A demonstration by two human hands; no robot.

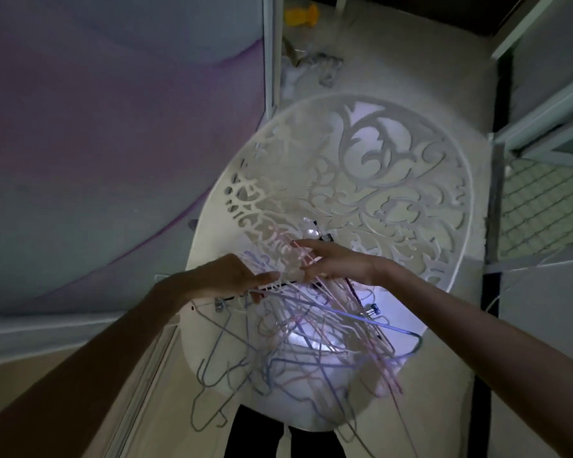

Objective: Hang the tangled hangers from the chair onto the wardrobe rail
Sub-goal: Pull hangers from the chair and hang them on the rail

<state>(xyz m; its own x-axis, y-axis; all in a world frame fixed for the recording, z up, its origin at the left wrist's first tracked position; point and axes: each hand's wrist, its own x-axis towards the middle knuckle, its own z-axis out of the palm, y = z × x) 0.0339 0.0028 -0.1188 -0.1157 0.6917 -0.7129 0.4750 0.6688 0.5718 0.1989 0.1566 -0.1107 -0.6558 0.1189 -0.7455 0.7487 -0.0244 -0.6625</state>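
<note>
Gripping the tangled hangers (298, 328) just above the chair (354, 180) seat, we pinch a black bar with our left hand (232, 276) to steady the bundle, while our right hand (338, 259) fingers, nearly straight, tease out pink wires.

Both bare forearms reached forward from the lower corners of the view and converged near the middle. The left hand (232, 276) lay palm down, thumb pointing right, its fingers curled under and closed in a grip on thin wires of the tangled hangers (298, 328). The right hand (334, 262) came in from the right with its wrist bent and its fingers stretched out leftward, fingertips touching the pink strands at the top of the tangle.
</note>
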